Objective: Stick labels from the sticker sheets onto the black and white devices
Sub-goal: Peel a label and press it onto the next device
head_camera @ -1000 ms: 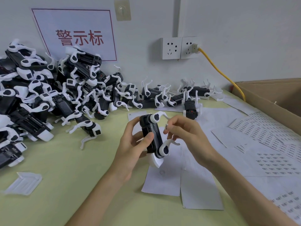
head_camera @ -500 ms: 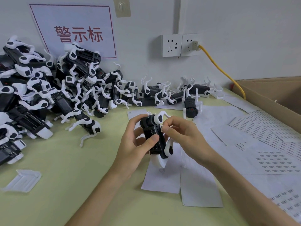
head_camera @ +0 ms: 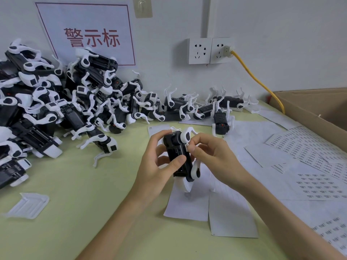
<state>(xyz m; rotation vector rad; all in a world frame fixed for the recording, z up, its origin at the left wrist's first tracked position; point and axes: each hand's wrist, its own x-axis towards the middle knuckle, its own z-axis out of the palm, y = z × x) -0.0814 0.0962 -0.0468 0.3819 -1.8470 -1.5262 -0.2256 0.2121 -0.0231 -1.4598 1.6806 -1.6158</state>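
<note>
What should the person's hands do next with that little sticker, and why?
Most likely the right hand should press the label flat onto the device and rub it down. The left hand grips the device steady, and the right hand pinches the small white label right at the device's black side, just below a white leg joint. I cannot tell whether it already sticks.

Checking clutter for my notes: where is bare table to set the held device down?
Bare table lies between the device pile, the white plastic piece and the left hand. Crowded: the pile at rear left, sticker sheets and the cardboard box at right.
</note>
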